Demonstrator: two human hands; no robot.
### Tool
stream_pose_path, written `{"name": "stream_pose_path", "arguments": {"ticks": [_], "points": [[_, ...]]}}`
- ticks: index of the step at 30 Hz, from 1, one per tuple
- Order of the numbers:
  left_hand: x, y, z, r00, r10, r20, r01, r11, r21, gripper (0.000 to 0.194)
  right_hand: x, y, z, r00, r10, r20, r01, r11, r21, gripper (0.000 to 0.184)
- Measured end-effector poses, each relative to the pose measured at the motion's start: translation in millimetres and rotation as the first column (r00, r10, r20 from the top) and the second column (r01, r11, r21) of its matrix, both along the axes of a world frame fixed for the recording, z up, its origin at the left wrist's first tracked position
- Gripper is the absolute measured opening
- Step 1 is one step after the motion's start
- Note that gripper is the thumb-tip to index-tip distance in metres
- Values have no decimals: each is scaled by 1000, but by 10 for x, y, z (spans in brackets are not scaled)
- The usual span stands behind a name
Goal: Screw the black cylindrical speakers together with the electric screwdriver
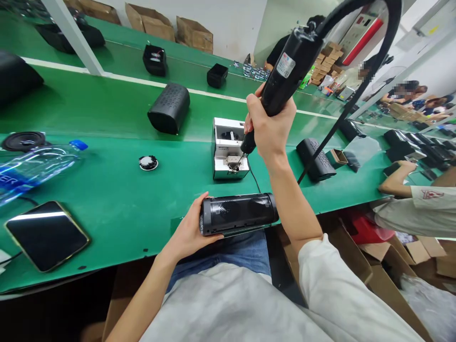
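My right hand [272, 118] is closed around a black electric screwdriver [281, 71] with a thick cable arching from its top. Its bit points down at the front of a small white screw feeder [230, 152] and appears to touch the metal pick-up part there; any screw on the tip is too small to tell. My left hand [190, 228] grips the left end of a black speaker housing [240, 212] lying lengthwise at the table's front edge. Left of the feeder, a small round speaker driver [148, 163] lies on the green mat.
A phone [48, 235], a water bottle [39, 166] and a large round speaker [24, 140] are at the left. Black housings [170, 108] stand on the green conveyor [121, 104] behind. Another housing [315, 159] lies to the right, near a co-worker's arm [397, 178]. Cardboard boxes [384, 280] sit below.
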State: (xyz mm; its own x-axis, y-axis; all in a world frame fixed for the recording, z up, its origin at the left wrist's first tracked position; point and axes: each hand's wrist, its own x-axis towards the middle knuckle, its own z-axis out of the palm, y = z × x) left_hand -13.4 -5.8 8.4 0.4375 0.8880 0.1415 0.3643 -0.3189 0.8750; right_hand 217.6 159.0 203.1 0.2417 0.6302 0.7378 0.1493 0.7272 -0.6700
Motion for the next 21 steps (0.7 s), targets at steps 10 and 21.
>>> {"name": "stream_pose_path", "arguments": {"ticks": [10, 21], "points": [[33, 15, -22, 999, -38, 35, 35, 996, 80, 134, -29, -835, 414, 958, 253, -135, -261, 964, -43, 18], [40, 33, -85, 990, -100, 95, 78, 974, 211, 143, -594, -1961, 868, 955, 295, 12, -282, 923, -262, 25]]}}
